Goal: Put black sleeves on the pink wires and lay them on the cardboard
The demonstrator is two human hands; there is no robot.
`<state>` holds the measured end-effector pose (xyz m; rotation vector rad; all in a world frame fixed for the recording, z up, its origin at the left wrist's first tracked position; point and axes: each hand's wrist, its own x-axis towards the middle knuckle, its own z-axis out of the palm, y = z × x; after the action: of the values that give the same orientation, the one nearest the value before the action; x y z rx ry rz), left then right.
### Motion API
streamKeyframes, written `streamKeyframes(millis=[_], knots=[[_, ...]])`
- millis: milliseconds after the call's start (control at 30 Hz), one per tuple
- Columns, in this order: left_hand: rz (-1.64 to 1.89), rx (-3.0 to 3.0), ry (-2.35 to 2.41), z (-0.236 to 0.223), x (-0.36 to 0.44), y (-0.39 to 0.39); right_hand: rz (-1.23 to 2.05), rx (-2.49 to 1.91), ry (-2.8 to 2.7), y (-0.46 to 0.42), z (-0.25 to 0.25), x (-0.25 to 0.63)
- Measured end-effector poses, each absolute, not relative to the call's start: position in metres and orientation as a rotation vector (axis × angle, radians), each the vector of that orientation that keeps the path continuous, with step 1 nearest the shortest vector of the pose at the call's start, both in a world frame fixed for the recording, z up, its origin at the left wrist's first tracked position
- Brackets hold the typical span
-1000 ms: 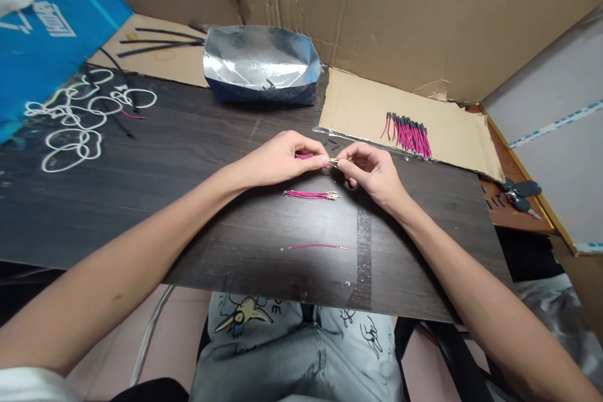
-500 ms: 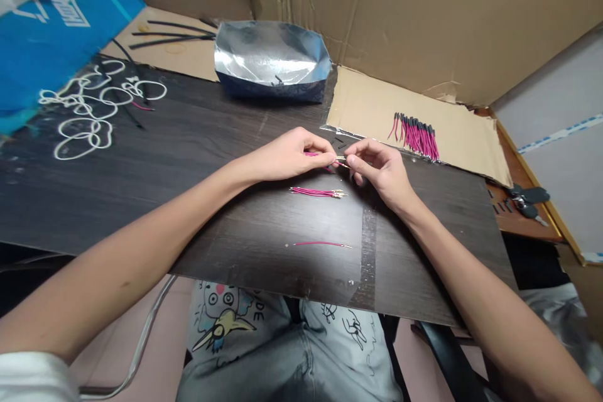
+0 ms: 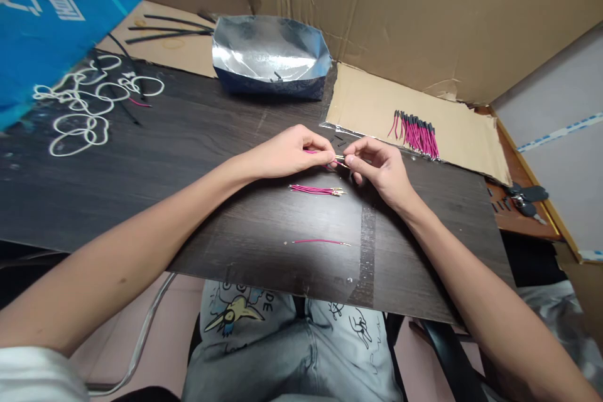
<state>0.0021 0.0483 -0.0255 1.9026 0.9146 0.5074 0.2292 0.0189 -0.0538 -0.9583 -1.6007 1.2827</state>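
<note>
My left hand point(image 3: 306, 152) is closed, pinching a few pink wires point(image 3: 309, 152) whose gold pin ends stick out to the right. Facing it, my right hand point(image 3: 377, 163) is closed too, thumb and forefinger at the pin tips on a small dark piece, mostly hidden by the fingers. Just below the hands lies a bundle of pink wires with gold pins point(image 3: 313, 190). Closer to the table's front edge is a single pink wire point(image 3: 321, 241). Short black tubes point(image 3: 338, 140) lie behind the fingertips.
A silver-lined bag point(image 3: 271, 56) stands open at the back with black bits inside. On the cardboard strip point(image 3: 362, 91) rests a row of pink wires with black sleeves point(image 3: 417, 133). White loops of cord point(image 3: 80, 125) and long black tubes point(image 3: 169, 28) lie left. Keys point(image 3: 527, 198) sit far right.
The view has shifted slightly. Both hands keep nearly the same pose at the pin ends, and the wires on the table lie as before.
</note>
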Motion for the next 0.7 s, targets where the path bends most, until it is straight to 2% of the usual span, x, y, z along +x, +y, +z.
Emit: streamKeyframes(millis=[467, 700], knots=[[0.479, 1.958, 0.876, -0.0285, 0.0041, 0.0474, 1.257, -0.912, -1.591, 0.0174, -0.0558, 0.2263], [0.55, 1.911, 0.805, -0.0284, 0.0025, 0.0496, 1.382, -0.849, -1.518, 0.0238, -0.0586, 0.2332]])
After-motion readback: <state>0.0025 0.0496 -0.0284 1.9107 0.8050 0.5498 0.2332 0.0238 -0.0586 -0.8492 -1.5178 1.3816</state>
